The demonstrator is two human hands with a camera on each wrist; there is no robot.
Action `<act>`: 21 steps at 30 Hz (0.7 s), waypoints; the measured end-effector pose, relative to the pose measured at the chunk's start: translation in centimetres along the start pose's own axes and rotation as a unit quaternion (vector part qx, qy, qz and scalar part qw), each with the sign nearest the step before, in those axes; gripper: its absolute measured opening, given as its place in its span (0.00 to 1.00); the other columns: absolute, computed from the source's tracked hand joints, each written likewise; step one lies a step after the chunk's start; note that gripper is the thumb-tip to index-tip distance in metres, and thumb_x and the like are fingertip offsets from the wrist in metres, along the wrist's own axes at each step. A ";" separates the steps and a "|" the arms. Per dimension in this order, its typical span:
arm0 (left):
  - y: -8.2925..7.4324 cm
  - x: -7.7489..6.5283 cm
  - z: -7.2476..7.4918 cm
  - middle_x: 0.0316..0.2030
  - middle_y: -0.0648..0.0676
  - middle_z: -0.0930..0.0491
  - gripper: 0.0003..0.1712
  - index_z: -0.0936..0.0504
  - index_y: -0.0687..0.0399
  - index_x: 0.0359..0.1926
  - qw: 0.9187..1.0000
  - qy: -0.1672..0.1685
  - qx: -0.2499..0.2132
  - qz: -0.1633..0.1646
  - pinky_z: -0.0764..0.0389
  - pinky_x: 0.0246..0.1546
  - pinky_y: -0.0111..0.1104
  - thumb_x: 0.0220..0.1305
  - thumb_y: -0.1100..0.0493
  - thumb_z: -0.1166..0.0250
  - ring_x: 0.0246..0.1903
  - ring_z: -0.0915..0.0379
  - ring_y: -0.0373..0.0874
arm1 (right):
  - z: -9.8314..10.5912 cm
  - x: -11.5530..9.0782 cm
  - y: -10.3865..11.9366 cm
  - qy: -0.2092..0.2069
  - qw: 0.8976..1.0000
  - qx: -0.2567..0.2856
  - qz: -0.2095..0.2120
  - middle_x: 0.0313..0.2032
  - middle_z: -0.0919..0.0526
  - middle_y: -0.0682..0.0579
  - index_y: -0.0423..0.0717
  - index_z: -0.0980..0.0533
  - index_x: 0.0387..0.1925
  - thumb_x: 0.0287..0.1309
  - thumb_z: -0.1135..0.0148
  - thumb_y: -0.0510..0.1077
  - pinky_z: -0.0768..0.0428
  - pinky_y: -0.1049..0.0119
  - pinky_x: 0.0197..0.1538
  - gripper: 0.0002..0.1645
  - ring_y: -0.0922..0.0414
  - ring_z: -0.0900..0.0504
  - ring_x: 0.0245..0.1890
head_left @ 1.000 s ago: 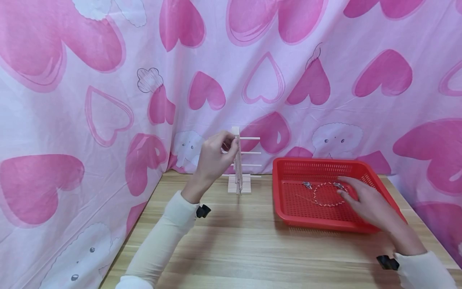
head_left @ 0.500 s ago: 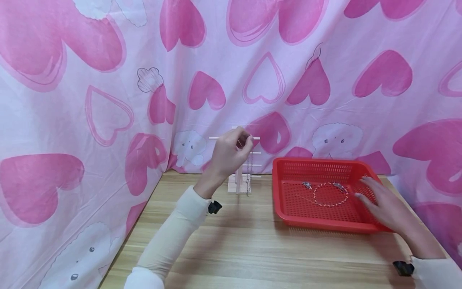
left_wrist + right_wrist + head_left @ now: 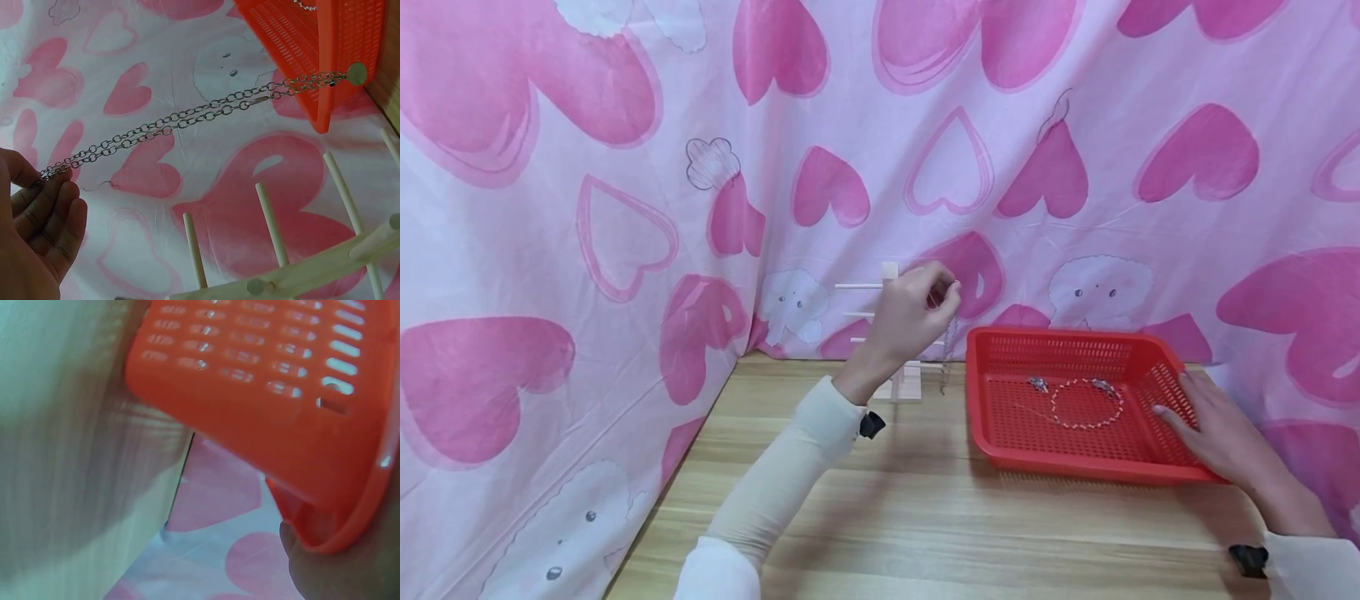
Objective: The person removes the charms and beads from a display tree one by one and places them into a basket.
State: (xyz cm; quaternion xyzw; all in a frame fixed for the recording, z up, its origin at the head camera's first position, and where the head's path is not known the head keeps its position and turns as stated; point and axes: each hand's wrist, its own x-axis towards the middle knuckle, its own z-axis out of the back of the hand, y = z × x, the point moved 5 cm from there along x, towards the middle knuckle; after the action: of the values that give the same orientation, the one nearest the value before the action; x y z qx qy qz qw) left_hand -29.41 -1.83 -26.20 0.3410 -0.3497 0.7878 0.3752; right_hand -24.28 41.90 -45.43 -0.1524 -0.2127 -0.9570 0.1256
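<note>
My left hand (image 3: 910, 317) pinches one end of a silver chain necklace (image 3: 174, 117) between thumb and fingertips. The doubled chain hangs down, with a round pendant (image 3: 357, 74) at its lower end. Just behind this hand, and partly hidden by it, stands a pale wooden rack (image 3: 891, 270) with thin side pegs; the necklace hangs to its right. At the far right, my right hand (image 3: 1236, 437) holds the right rim of a red plastic basket (image 3: 1097, 472), thumb on the inner side and fingers along the outside.
Inside the basket lie a ring-shaped beaded string (image 3: 1086, 427) and two small silvery bundles, one a silvery clump (image 3: 1037, 384) at the left. A wooden table (image 3: 925, 525) carries everything. A pink heart-print cloth (image 3: 955, 167) hangs close behind and at the sides.
My left hand has moved right across the rack, carrying the necklace past its post. The right hand has drawn back from over the basket's contents to its right rim.
</note>
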 end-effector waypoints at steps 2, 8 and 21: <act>-0.2 0.3 -0.5 0.29 0.52 0.13 0.04 0.16 0.59 0.37 1.000 0.004 0.004 -0.002 0.15 0.35 0.25 0.70 0.65 0.36 0.30 0.18 0.40 | -0.1 -0.1 -0.3 0.003 1.000 0.004 -0.001 0.71 0.39 0.19 0.22 0.47 0.78 0.78 0.40 0.48 0.48 0.21 0.76 0.46 0.19 0.40 0.71; -0.7 1.2 -1.6 0.29 0.50 0.14 0.05 0.16 0.56 0.37 1.000 0.005 0.018 0.000 0.20 0.35 0.20 0.71 0.62 0.36 0.30 0.19 0.39 | -0.6 -0.3 -1.1 0.022 0.999 0.018 -0.023 0.76 0.50 0.16 0.17 0.52 0.77 0.81 0.46 0.50 0.68 0.36 0.85 0.47 0.25 0.60 0.82; -1.4 2.8 -4.3 0.29 0.49 0.15 0.04 0.17 0.55 0.38 0.999 0.049 0.015 0.004 0.23 0.34 0.18 0.73 0.61 0.37 0.30 0.21 0.37 | -0.9 -0.7 -1.1 0.037 0.999 0.006 -0.038 0.77 0.56 0.16 0.17 0.53 0.77 0.83 0.49 0.52 0.70 0.35 0.84 0.48 0.26 0.64 0.83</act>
State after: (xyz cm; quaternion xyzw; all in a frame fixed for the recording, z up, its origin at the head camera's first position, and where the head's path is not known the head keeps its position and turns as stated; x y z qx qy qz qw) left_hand -30.72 3.28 -25.81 0.3066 -0.3203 0.8102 0.3834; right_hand -24.24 42.60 -46.86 -0.1079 -0.2196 -0.9647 0.0975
